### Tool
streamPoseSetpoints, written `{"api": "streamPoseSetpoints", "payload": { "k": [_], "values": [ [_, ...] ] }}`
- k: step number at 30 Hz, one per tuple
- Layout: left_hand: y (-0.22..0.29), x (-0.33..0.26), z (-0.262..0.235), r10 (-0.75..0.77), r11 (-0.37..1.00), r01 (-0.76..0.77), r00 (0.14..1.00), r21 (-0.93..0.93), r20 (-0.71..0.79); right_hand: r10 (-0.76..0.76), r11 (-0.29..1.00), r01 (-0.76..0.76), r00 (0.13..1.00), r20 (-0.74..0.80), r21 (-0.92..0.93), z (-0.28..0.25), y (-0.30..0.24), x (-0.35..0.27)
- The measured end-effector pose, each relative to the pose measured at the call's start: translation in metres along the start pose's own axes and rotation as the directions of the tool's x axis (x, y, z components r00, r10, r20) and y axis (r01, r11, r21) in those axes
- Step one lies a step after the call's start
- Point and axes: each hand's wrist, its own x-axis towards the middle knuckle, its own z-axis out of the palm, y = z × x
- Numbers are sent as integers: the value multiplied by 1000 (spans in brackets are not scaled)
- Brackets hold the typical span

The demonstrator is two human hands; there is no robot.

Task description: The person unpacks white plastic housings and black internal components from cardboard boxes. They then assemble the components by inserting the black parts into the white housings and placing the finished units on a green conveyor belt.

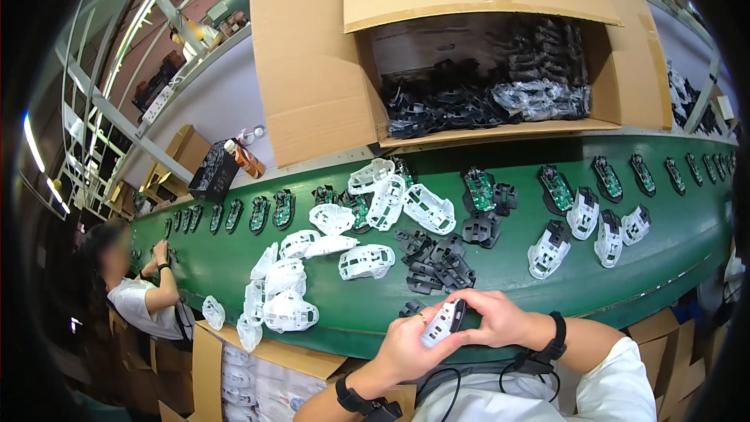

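Note:
Near the belt's front edge, my left hand and my right hand are both closed around a white mouse shell with slots and a dark edge. Just beyond my fingers lies a pile of black plastic mouse parts. Left of that, loose white mouse shells are heaped, one white shell lying apart. To the right rest several white shells fitted with black parts. Green circuit boards in black mouse bases run in a row along the belt. My palms hide part of the held shell.
An open cardboard box with bagged dark parts stands behind the green belt. A black bin and an orange-labelled bottle are at the back left. A co-worker works at far left. Below the belt, a carton holds white shells.

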Motion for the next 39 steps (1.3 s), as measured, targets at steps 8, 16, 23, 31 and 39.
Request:
{"api": "streamPoseSetpoints", "payload": {
  "k": [8, 16, 23, 31, 39],
  "values": [
    [-12, -1, -9, 396, 915, -399, 859, 60, -326, -268, 960, 279, 948, -174, 39, 9, -7, 7],
    [-22, -1, 2, 279, 954, -300, 870, 13, -407, -169, 980, 180, 977, -129, 83, 20, -18, 4],
    [-35, 8, -27, 414, 906, -371, 877, 203, -243, 270, 876, -71, 891, -364, 477, -29, 12, 9],
    [-79, 51, -74, 383, 560, -124, 915, 819, -123, 341, 559, -690, 696, -632, -459, -126, 32, -3],
    [-130, 27, -131, 168, 356, 56, 978, 933, -123, -16, 532, -352, 905, -425, -770, -90, 36, 26]
  ]
}}
